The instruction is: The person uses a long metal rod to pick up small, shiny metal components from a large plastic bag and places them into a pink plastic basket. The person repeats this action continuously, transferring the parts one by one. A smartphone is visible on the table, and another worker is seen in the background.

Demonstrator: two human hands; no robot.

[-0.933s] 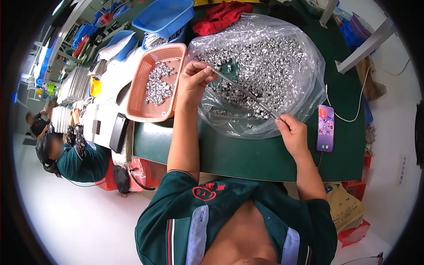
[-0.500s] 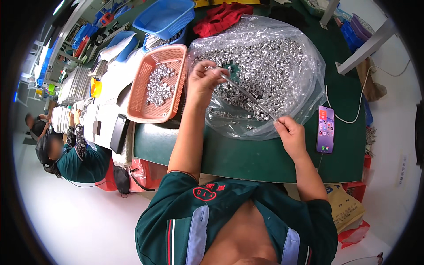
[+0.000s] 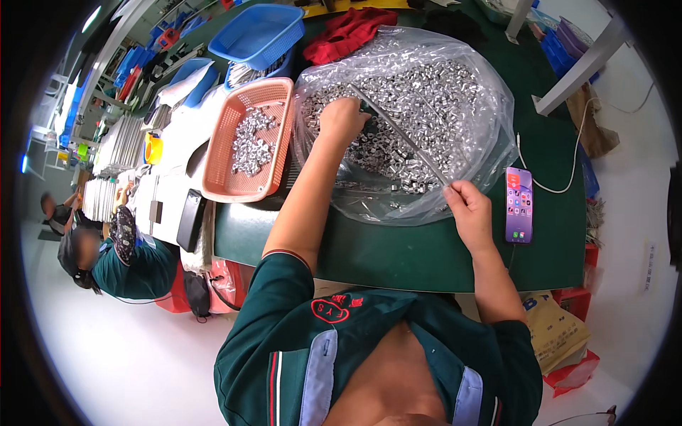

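A clear plastic bag (image 3: 483, 153) lies open on the green table (image 3: 398, 252), heaped with small shiny metal parts (image 3: 433, 99). My left hand (image 3: 342, 118) rests knuckles-up on the pile near its left side, fingers curled among the parts. My right hand (image 3: 467, 206) sits at the bag's near edge and pinches the lower end of a long thin metal rod (image 3: 405, 138). The rod slants up-left across the pile toward my left hand.
An orange mesh basket (image 3: 220, 167) with several metal parts stands left of the bag. A blue basket (image 3: 259, 32) and red cloth (image 3: 348, 32) lie behind. A lit phone (image 3: 518, 206) on a white cable lies at right. Another person (image 3: 121, 255) sits at lower left.
My left hand has moved from the bag's left rim, beside the orange basket, rightward onto the pile of parts. My right hand and the rod have barely shifted.
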